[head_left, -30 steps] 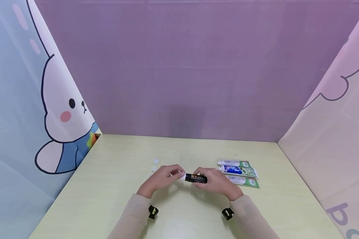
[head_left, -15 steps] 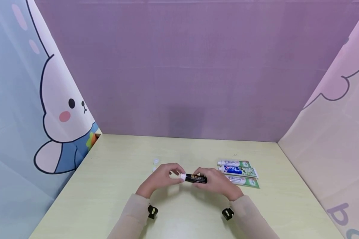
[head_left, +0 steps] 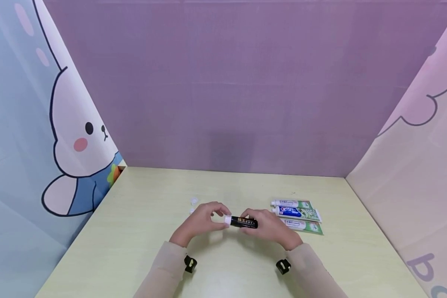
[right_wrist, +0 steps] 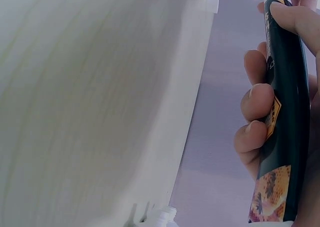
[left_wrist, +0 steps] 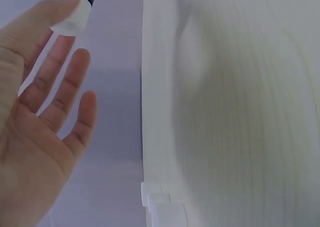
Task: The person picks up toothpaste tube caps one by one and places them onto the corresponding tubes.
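A black toothpaste tube (head_left: 244,222) with gold lettering lies level between the two hands, held above the table. My right hand (head_left: 267,224) grips its body, the fingers wrapped round it in the right wrist view. At the tube's left end is a white cap (head_left: 228,220). My left hand (head_left: 205,219) pinches the cap between thumb and index finger. In the left wrist view its other fingers (left_wrist: 75,77) are spread away from the white cap (left_wrist: 74,18). The tube's tail is partly hidden by the right palm in the head view.
Three toothpaste tubes lie side by side to the right: a green-and-white one (head_left: 292,203), a blue one (head_left: 297,213) and another green-and-white one (head_left: 305,226). Several loose white caps (left_wrist: 167,214) stand beyond the left hand. A purple cloth wall (head_left: 223,91) rises behind the table (head_left: 152,186).
My left thumb and fingers have spread slightly and shifted on the cap, so more of its white shows. The right hand and the tube have stayed in place.
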The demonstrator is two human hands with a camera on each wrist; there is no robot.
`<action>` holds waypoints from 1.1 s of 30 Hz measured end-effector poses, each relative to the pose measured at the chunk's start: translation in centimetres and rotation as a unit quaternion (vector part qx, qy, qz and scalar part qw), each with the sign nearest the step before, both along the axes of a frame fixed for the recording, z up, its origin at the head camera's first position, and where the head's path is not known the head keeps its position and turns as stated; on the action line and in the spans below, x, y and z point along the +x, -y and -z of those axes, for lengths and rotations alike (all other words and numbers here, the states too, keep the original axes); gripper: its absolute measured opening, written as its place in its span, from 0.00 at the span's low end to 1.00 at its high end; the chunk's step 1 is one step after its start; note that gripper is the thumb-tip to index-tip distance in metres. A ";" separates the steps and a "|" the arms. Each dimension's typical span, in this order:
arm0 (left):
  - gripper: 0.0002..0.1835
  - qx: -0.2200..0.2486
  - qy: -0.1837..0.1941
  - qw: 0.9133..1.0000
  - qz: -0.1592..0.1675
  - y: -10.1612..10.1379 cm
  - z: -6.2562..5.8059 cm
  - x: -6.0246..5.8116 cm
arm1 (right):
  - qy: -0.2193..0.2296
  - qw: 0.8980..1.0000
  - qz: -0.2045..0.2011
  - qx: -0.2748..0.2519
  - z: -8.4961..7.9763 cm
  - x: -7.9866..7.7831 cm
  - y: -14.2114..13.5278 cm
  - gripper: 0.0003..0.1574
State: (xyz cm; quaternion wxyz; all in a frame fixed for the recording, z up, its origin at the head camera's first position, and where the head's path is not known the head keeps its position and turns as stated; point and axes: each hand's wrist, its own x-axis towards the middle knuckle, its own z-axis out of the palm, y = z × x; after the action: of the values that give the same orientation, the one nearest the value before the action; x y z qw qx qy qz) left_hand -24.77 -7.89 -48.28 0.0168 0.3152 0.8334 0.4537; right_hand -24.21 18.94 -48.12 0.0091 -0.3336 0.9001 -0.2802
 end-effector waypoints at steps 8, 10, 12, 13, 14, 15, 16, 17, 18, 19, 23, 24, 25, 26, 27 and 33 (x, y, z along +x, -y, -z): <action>0.11 -0.030 0.040 0.999 -0.004 0.2 0.2 0.1 | 0.002 1.000 0.001 -0.002 -0.1 0.1 0.1 0.15; 0.11 -0.041 0.045 0.998 -0.008 0.2 0.2 0.1 | 0.001 1.000 0.001 -0.002 -0.1 0.1 0.1 0.16; 0.11 -0.048 0.052 0.997 -0.011 0.3 0.2 0.1 | -0.001 1.000 0.001 -0.002 -0.1 0.1 0.1 0.17; 0.11 -0.048 0.055 0.997 -0.010 0.3 0.2 0.1 | -0.001 1.000 0.001 -0.002 -0.1 0.2 0.1 0.17; 0.12 -0.048 0.059 0.997 -0.009 0.3 0.2 0.1 | -0.001 1.000 0.001 -0.001 -0.1 0.2 0.1 0.17; 0.12 -0.048 0.062 0.997 -0.007 0.3 0.2 0.1 | -0.001 1.000 0.001 -0.001 -0.1 0.2 0.1 0.17; 0.12 -0.046 0.065 0.997 -0.005 0.3 0.2 0.1 | 0.000 1.000 0.001 -0.001 -0.2 0.2 0.1 0.17; 0.12 -0.045 0.067 0.997 -0.002 0.4 0.2 0.1 | 0.000 1.000 0.000 -0.002 -0.2 0.2 0.1 0.17; 0.12 -0.042 0.068 0.997 0.001 0.4 0.2 0.1 | 0.002 1.000 -0.001 -0.004 -0.2 0.2 0.1 0.17; 0.12 -0.040 0.070 0.997 0.003 0.4 0.2 0.1 | 0.002 1.000 -0.002 -0.005 -0.2 0.2 0.2 0.16; 0.10 -0.035 0.070 0.997 0.008 0.4 0.1 0.2 | 0.006 1.000 -0.003 -0.006 -0.3 0.2 0.2 0.16; 0.10 -0.035 0.070 0.997 0.007 0.4 0.1 0.2 | 0.006 1.000 -0.002 -0.006 -0.3 0.2 0.2 0.16; 0.10 -0.036 0.068 0.997 0.006 0.4 0.1 0.2 | 0.006 1.000 -0.001 -0.005 -0.3 0.2 0.1 0.17; 0.10 -0.037 0.067 0.997 0.005 0.4 0.0 0.2 | 0.005 1.000 -0.001 -0.004 -0.3 0.2 0.1 0.17; 0.10 -0.038 0.066 0.997 0.004 0.4 0.0 0.2 | 0.005 1.000 -0.001 -0.003 -0.3 0.2 0.1 0.17; 0.11 -0.036 0.063 0.997 0.002 0.4 0.0 0.2 | -0.002 1.000 0.000 0.000 -0.2 0.2 0.1 0.16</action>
State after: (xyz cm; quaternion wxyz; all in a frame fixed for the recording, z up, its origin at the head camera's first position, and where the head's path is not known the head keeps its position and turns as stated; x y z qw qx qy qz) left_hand -24.55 -8.27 -48.29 0.0816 0.2870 0.8455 0.4427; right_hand -24.06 18.88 -47.93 0.0076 -0.3340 0.9001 -0.2797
